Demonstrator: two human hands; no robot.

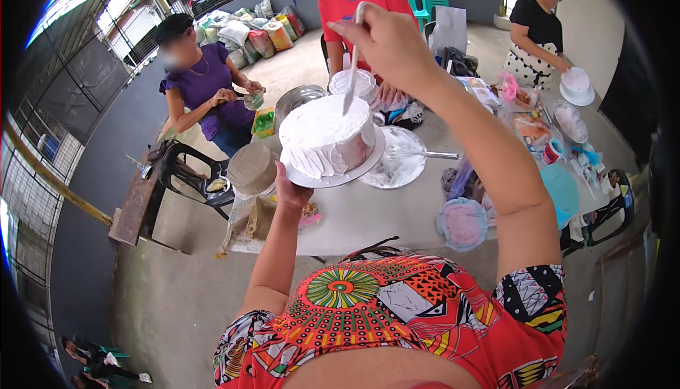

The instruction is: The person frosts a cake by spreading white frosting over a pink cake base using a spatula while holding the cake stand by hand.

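I see the right hand [386, 40] held high, pinching a spatula [353, 74] whose lower end meets the top of a white-iced cake [326, 137]; the left hand [291, 190] props the cake's round board [368, 168] from underneath, its fingers hidden so I can't tell their grip, the cake up above the table [354, 222]

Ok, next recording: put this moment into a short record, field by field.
Left hand: beneath the round white board, supporting it; fingers mostly hidden
Right hand: raised, gripping a slim spatula, tip down at the cake's top
Cake: white-frosted, round, on the board
Table: white-smeared dish, behind the board to the right
Co-workers nearby: purple top, red top, black top
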